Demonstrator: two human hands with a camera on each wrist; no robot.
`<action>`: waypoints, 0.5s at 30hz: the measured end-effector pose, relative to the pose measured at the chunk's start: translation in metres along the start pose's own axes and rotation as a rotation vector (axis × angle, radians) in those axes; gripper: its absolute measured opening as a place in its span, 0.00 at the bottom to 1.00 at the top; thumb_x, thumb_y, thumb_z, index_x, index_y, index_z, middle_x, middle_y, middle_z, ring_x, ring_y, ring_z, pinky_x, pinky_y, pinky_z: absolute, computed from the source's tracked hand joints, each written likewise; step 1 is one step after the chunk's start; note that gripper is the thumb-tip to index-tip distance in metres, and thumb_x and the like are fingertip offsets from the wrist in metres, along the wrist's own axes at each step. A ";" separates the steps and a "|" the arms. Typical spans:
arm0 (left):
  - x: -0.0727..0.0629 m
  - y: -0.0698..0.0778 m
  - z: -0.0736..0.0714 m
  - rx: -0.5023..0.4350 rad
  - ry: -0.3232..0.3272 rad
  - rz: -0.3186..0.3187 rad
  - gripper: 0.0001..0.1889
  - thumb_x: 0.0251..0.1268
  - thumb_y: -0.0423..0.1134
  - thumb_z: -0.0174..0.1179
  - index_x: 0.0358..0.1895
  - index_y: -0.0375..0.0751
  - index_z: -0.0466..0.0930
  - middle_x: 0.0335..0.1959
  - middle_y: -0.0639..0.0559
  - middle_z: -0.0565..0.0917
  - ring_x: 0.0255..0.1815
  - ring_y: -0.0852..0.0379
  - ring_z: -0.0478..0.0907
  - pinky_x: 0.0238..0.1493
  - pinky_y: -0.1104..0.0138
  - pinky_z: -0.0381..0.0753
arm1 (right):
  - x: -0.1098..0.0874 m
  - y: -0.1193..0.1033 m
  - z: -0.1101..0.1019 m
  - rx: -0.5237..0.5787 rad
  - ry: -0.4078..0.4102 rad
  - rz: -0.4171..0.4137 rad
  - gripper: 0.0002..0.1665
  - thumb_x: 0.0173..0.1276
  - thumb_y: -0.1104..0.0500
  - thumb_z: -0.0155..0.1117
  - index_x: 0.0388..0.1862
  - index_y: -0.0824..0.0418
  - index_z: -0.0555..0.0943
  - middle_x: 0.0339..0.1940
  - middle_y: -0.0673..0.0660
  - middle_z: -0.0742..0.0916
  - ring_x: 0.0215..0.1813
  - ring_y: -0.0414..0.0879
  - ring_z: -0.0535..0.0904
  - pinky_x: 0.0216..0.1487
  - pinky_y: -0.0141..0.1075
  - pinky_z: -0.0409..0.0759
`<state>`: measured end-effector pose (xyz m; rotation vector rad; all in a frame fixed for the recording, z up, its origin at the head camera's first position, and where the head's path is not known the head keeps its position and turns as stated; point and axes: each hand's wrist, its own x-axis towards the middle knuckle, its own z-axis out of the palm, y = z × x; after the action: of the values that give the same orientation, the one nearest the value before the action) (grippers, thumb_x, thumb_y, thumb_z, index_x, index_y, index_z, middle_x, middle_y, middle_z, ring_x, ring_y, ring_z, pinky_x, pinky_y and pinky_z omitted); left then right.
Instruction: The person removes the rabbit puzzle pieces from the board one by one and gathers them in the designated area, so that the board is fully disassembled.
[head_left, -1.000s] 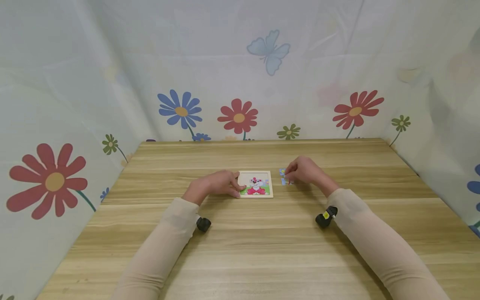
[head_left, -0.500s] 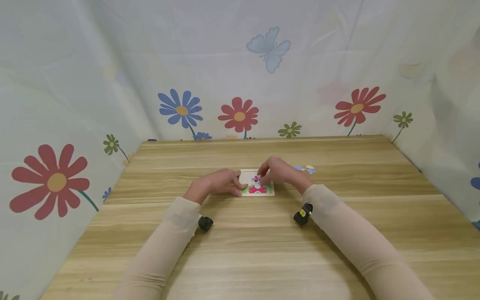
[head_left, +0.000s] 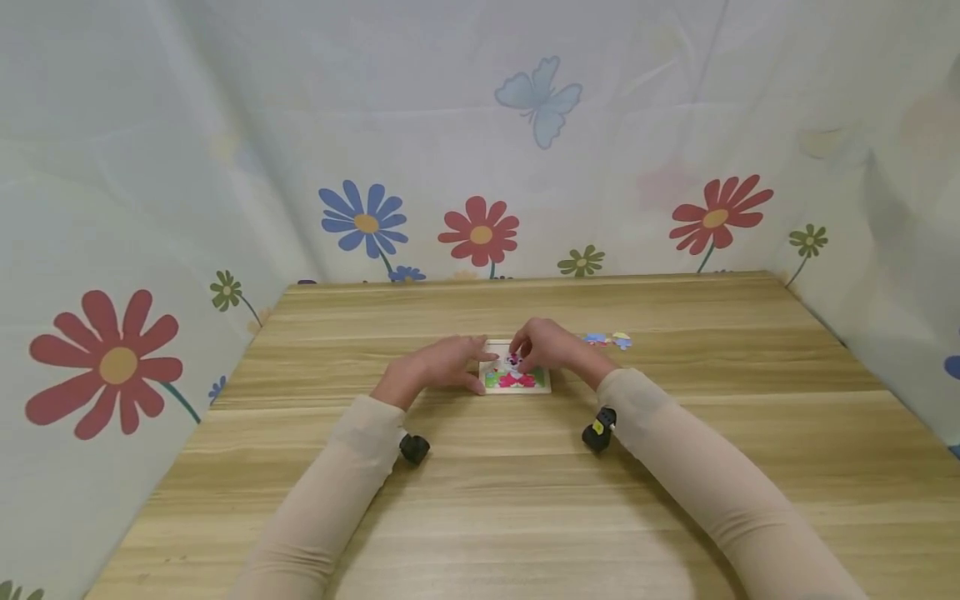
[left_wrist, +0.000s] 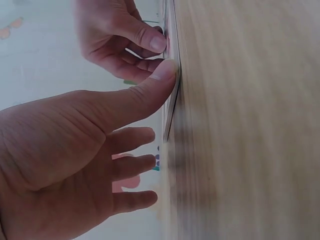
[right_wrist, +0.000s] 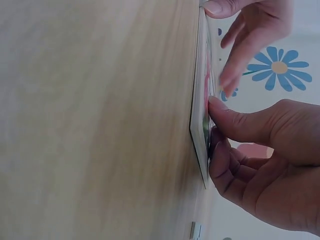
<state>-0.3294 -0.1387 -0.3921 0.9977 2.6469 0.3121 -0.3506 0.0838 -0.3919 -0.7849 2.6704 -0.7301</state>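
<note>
Pinching a jigsaw piece point(head_left: 515, 360), the right grip point(head_left: 547, 344) may skew it if the unclenched left grip point(head_left: 448, 362) lets the puzzle tray point(head_left: 517, 392) slide.

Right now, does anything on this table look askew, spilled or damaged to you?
Nothing stands out. The puzzle board lies on the table with no visible spill or break, though the hands cover part of it. The loose puzzle pieces to its right look ordinary for an unfinished puzzle.
</note>
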 end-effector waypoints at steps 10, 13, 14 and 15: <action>-0.005 0.002 -0.001 -0.069 -0.080 -0.022 0.28 0.68 0.47 0.65 0.70 0.49 0.73 0.79 0.38 0.54 0.78 0.42 0.53 0.75 0.53 0.56 | -0.003 -0.003 -0.002 -0.004 -0.020 0.000 0.17 0.61 0.67 0.75 0.49 0.69 0.85 0.42 0.62 0.88 0.46 0.50 0.82 0.51 0.40 0.80; -0.005 0.001 -0.001 -0.074 -0.085 -0.024 0.28 0.69 0.47 0.64 0.70 0.50 0.73 0.79 0.38 0.53 0.79 0.42 0.53 0.76 0.53 0.55 | -0.003 -0.005 -0.003 -0.011 -0.033 0.002 0.17 0.61 0.66 0.75 0.49 0.68 0.85 0.42 0.61 0.88 0.46 0.49 0.81 0.51 0.40 0.80; -0.005 0.000 -0.001 -0.077 -0.086 -0.022 0.28 0.69 0.46 0.64 0.70 0.49 0.72 0.79 0.38 0.53 0.79 0.42 0.52 0.76 0.53 0.56 | -0.002 -0.005 -0.003 -0.014 -0.036 0.003 0.17 0.61 0.66 0.75 0.50 0.68 0.85 0.42 0.61 0.88 0.46 0.49 0.81 0.51 0.40 0.80; -0.005 0.000 -0.001 -0.078 -0.086 -0.020 0.28 0.69 0.46 0.64 0.70 0.49 0.72 0.79 0.38 0.52 0.79 0.42 0.52 0.76 0.54 0.56 | -0.001 -0.005 -0.003 -0.020 -0.038 0.004 0.18 0.61 0.66 0.75 0.50 0.68 0.85 0.42 0.61 0.88 0.46 0.49 0.81 0.51 0.40 0.80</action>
<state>-0.3263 -0.1425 -0.3906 0.9386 2.5453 0.3566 -0.3483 0.0820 -0.3869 -0.7905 2.6486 -0.6822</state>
